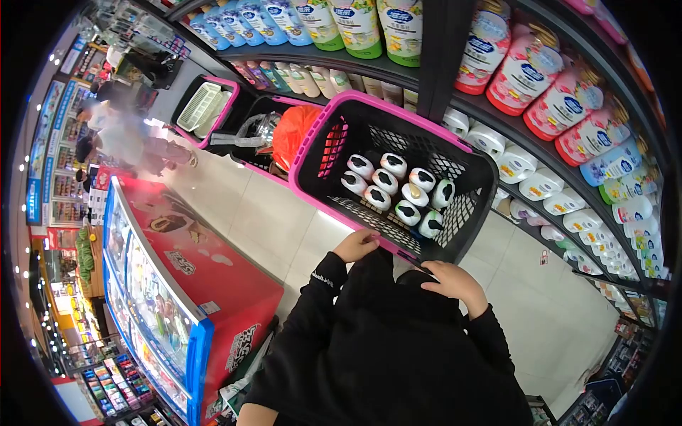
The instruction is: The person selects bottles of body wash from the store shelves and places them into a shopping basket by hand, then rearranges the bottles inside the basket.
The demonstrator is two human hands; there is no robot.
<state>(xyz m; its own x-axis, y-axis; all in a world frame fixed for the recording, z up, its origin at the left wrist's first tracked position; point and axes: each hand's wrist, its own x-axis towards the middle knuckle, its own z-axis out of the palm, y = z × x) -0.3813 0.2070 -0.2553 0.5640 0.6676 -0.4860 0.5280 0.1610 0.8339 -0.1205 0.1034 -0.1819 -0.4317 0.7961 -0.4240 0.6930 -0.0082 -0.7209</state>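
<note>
The floor (561, 312) is laid with pale, glossy square tiles, in which light is softly reflected. The aisle is bordered by a tall, dark metal shelving unit (437, 64), its curved-looking tiers closely stocked and divided by a broad black upright. Across the aisle, a long red-sided chest freezer with a glass top and bright blue edging (234, 312) is placed. Beyond it, the far side is lined with a wall of blue-and-white display panels (53, 153). A low dark rack of colourful packets (117, 383) is seen beside the freezer's near end.
</note>
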